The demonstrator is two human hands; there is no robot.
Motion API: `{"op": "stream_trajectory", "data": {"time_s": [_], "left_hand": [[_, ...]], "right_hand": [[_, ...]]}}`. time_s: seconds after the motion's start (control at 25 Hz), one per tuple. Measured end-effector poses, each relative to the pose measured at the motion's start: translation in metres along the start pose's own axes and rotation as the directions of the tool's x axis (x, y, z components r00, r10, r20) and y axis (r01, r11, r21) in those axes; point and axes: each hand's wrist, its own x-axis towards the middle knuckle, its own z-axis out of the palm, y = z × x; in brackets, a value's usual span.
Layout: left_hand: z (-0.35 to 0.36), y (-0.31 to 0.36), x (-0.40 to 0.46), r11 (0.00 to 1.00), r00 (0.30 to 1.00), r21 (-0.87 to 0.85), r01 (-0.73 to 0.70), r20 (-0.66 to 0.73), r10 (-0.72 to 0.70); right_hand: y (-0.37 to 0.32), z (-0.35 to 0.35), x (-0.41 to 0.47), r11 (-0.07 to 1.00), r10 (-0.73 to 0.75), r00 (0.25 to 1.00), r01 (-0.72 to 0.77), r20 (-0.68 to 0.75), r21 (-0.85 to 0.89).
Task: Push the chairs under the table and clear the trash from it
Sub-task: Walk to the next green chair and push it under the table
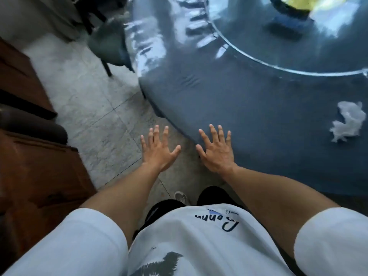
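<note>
left hand: fingers spread wide, holding nothing, over the floor just beside the big round dark-blue table | right hand: fingers spread, empty, over the table's edge | crumpled white tissue: on the table | dark grey chair: partly under the table's far-left side

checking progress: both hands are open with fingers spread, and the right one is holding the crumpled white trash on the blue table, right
Not quite. In the head view the right hand is open and holds nothing; the crumpled white trash lies untouched on the blue table, well to that hand's right. The left hand is open with fingers spread, as you said.
</note>
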Motion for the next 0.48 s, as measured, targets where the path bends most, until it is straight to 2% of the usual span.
{"op": "stream_trajectory", "data": {"time_s": [0.2, 0.36, 0.48], "left_hand": [[-0.009, -0.066, -0.004, 0.963, 0.965, -0.075, 0.259, 0.052, -0.256], [-0.012, -0.129, 0.008, 0.913, 0.927, -0.161, 0.375, 0.081, -0.366], [-0.016, -0.156, 0.02, 0.894, 0.917, -0.205, 0.399, 0.101, -0.386]], "right_hand": [[-0.069, -0.009, 0.049, 0.978, -0.177, 0.98, 0.185, 0.088, -0.094], [-0.141, -0.007, 0.095, 0.946, -0.267, 0.953, 0.288, 0.146, -0.15], [-0.168, -0.009, 0.117, 0.937, -0.285, 0.945, 0.31, 0.163, -0.163]]}}
